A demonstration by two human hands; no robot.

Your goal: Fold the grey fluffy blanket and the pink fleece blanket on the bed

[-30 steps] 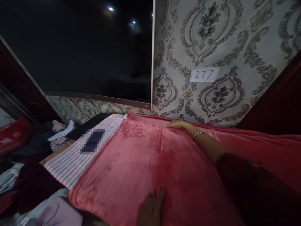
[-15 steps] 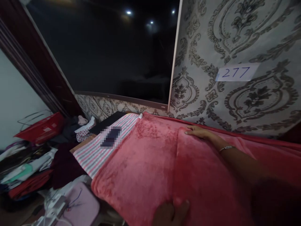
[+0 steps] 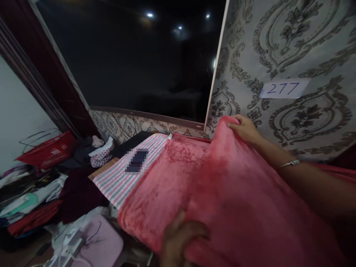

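Observation:
A plush pinkish-red blanket (image 3: 169, 174) lies spread along the surface by the wall, with a flap of it raised on the right. At the far corner of that flap, my right hand (image 3: 246, 129), a silver bracelet on its wrist, pinches the fabric between thumb and fingers. My left hand (image 3: 182, 237), somewhat blurred, curls round the flap's near edge at the bottom of the view. Left of the blanket, a pink, grey and white striped cloth (image 3: 116, 185) lies flat, with a dark pixelated patch on it.
A large dark television (image 3: 133, 63) hangs above on the patterned wall, beside a paper label (image 3: 286, 88) reading 277. To the left are a red bag (image 3: 46, 150) and piled clothes (image 3: 30, 200). A pink box-like item (image 3: 101, 241) and a white power strip (image 3: 66, 248) sit low in front.
My right hand has lifted the far corner of the blanket flap off the layer beneath. My left hand has shifted left and up, and the near edge has come up with it.

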